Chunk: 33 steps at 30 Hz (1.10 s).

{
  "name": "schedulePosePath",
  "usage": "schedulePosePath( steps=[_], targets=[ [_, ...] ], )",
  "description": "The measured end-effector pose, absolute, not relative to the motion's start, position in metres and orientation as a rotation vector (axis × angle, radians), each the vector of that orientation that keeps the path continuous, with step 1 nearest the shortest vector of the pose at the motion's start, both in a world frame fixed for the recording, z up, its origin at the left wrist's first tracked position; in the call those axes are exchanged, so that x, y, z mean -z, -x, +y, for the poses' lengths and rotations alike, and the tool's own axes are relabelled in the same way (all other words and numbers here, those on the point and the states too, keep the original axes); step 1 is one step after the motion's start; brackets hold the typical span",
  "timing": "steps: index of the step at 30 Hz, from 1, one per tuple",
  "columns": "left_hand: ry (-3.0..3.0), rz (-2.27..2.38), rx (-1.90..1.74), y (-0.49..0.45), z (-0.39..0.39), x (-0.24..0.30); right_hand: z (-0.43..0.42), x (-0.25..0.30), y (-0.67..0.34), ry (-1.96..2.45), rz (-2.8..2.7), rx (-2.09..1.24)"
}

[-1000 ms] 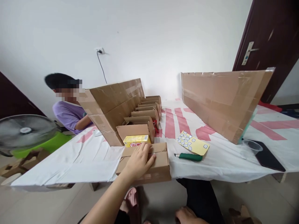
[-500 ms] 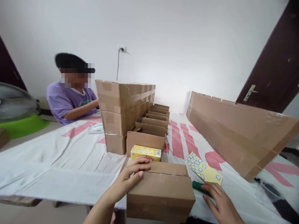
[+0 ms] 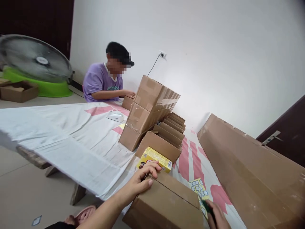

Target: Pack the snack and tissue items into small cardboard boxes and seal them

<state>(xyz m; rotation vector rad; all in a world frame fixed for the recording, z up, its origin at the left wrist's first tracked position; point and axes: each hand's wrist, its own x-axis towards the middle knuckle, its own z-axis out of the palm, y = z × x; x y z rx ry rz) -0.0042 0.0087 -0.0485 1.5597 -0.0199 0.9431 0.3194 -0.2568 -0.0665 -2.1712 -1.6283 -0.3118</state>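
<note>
Left hand (image 3: 140, 180) rests on the box (image 3: 169, 206), fingers (image 3: 155, 165) apart; best keep the knife (image 3: 208, 207), clamped in right hand (image 3: 218, 217) beside the box, clear of them

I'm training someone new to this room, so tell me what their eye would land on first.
Probably the taped cardboard stack mid-picture, with a row of open boxes to its right. Nearest the camera, the left hand rests on a closed box, and the right hand holds a green-handled cutter by its right end. At far left, the large fan above a bright green base also stands out.
</note>
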Motion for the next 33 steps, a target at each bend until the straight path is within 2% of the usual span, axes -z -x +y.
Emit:
schedulePosePath(
  steps=[4, 6, 9, 12, 19, 25, 30, 33],
  targets=[
    [-1.564, -0.044, -0.956, 0.002, 0.009, 0.05, -0.228, -0.012, -0.294, 1.897, -1.738, 0.59],
    [-1.542, -0.057, -0.955, 0.002, 0.009, 0.049, -0.209, -0.047, -0.261, 1.803, -1.935, 0.56],
    [-1.497, -0.068, -0.956, 0.002, 0.008, 0.049, -0.177, -0.078, -0.206, 1.757, -2.281, 0.333],
    [-1.475, -0.081, -0.955, 0.002, 0.008, 0.049, -0.147, -0.087, -0.168, 1.708, -2.499, 0.189],
    [-1.409, -0.108, -0.934, 0.001, 0.007, 0.05, -0.116, -0.081, -0.144, 1.727, -2.619, 0.383],
    [-1.437, -0.12, -0.948, 0.001, 0.007, 0.047, -0.151, -0.093, -0.164, 1.937, -2.634, 0.374],
    [-1.43, -0.082, -0.902, 0.004, 0.005, 0.047, -0.2, -0.12, -0.201, 2.117, -2.47, 0.017],
    [-1.43, -0.06, -0.905, 0.003, 0.005, 0.049, -0.228, -0.12, -0.234, 2.18, -2.348, -0.075]
  ],
)
